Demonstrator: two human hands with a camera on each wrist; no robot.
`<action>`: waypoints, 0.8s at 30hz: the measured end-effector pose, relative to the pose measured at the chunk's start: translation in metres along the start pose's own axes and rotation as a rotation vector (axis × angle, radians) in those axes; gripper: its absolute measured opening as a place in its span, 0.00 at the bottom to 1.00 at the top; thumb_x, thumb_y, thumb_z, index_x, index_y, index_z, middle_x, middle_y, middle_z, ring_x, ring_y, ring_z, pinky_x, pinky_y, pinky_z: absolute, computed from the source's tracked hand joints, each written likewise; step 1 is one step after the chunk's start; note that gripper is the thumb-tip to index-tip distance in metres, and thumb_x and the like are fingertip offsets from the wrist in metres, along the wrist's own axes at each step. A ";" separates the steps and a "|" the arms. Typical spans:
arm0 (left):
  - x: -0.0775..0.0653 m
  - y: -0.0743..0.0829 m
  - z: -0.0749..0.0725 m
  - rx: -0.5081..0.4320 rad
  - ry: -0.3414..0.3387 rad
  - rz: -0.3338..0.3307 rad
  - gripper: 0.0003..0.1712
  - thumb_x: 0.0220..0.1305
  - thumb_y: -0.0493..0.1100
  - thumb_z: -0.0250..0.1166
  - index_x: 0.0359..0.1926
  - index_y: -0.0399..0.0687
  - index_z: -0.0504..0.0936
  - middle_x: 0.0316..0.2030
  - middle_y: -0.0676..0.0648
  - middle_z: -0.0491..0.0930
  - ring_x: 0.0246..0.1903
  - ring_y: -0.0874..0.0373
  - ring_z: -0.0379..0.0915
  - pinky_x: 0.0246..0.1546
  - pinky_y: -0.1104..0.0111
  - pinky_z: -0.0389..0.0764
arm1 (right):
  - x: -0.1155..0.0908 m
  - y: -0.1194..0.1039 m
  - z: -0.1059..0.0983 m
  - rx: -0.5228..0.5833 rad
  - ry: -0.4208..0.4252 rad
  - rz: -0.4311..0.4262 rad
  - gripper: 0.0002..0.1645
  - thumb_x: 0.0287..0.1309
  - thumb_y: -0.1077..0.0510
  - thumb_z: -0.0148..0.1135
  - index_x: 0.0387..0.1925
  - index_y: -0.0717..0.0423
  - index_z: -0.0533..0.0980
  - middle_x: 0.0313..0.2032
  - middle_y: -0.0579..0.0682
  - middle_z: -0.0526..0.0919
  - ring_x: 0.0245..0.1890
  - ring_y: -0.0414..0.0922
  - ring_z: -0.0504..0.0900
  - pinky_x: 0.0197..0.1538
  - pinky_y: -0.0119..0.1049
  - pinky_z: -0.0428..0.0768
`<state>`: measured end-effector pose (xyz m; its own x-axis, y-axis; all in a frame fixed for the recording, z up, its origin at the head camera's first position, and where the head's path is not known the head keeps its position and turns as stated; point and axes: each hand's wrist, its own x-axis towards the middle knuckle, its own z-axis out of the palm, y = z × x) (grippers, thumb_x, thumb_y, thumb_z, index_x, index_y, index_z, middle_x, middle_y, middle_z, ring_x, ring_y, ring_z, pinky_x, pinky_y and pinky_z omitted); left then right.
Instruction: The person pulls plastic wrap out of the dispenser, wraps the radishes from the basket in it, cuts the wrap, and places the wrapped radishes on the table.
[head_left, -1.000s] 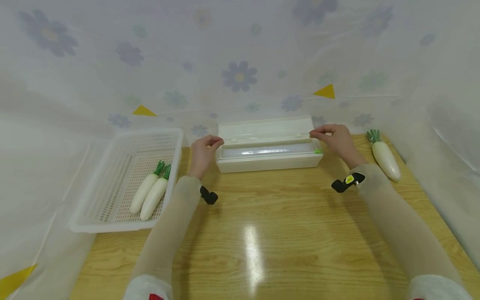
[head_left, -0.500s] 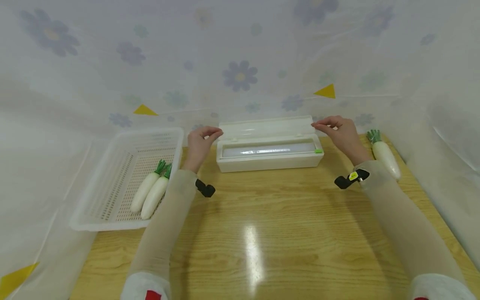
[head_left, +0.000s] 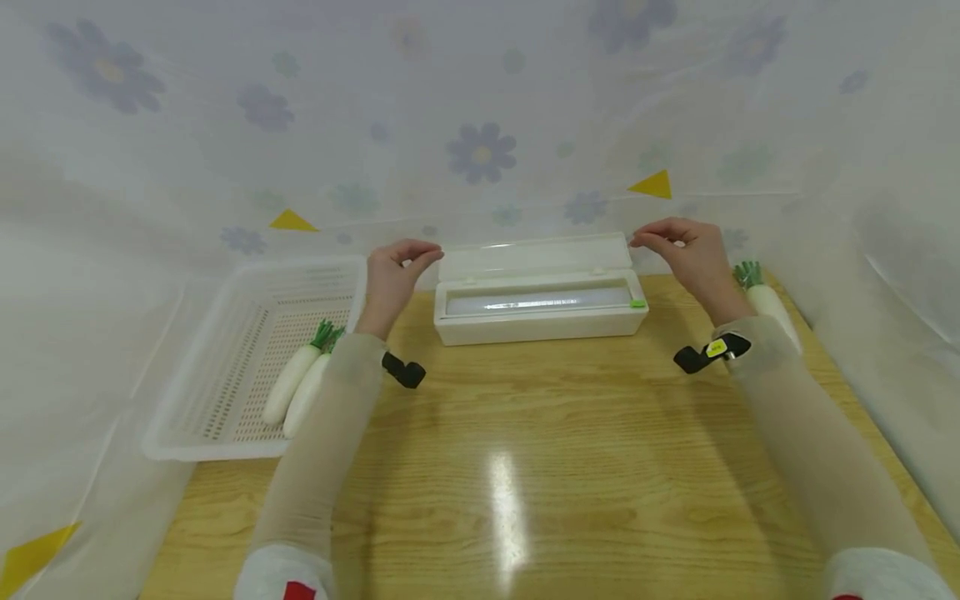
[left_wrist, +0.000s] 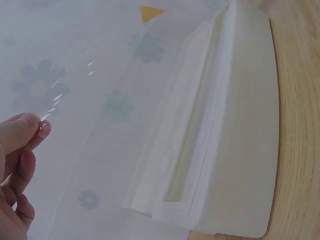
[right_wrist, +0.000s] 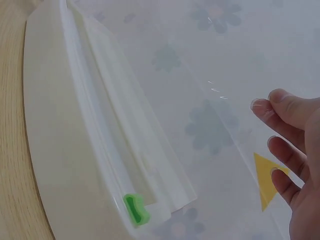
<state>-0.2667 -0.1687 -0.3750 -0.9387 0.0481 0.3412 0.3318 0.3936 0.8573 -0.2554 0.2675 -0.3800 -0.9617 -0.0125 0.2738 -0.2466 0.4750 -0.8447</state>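
A white cling film dispenser [head_left: 540, 329] stands at the back of the table with its lid [head_left: 534, 255] tipped back. Inside lies a roll of cling film [head_left: 536, 301], and a green slider [right_wrist: 136, 210] sits at the right end. Between thumb and index finger, my left hand [head_left: 392, 279] pinches the left corner of a clear sheet of cling film [left_wrist: 56, 100]. The right hand [head_left: 692, 260] pinches its other corner beyond the box's right end. Both hands are raised above the box. The sheet shows mainly by glints; its lower edge cannot be made out.
A white plastic basket [head_left: 161, 442] at the left holds two white radishes [head_left: 288, 387], partly behind the left forearm. Another white radish [head_left: 772, 310] lies at the right, partly behind the right forearm. A flowered curtain [head_left: 480, 83] hangs behind the wooden table [head_left: 585, 467].
Both hands have risen from the box's rim to above the level of the lid's top, spreading slightly apart, still pinching the film. The dispenser has stayed in place.
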 end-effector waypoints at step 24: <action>0.005 0.036 -0.016 -0.017 0.065 0.104 0.12 0.71 0.44 0.70 0.47 0.41 0.91 0.43 0.42 0.88 0.38 0.65 0.75 0.36 0.69 0.66 | 0.000 -0.041 -0.012 0.000 0.119 -0.167 0.14 0.71 0.54 0.68 0.48 0.59 0.88 0.38 0.30 0.88 0.50 0.31 0.79 0.52 0.28 0.70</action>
<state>-0.2579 -0.1691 -0.3365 -0.8913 0.0280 0.4525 0.4292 0.3737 0.8223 -0.2436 0.2583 -0.3398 -0.8867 0.0129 0.4621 -0.4012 0.4754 -0.7830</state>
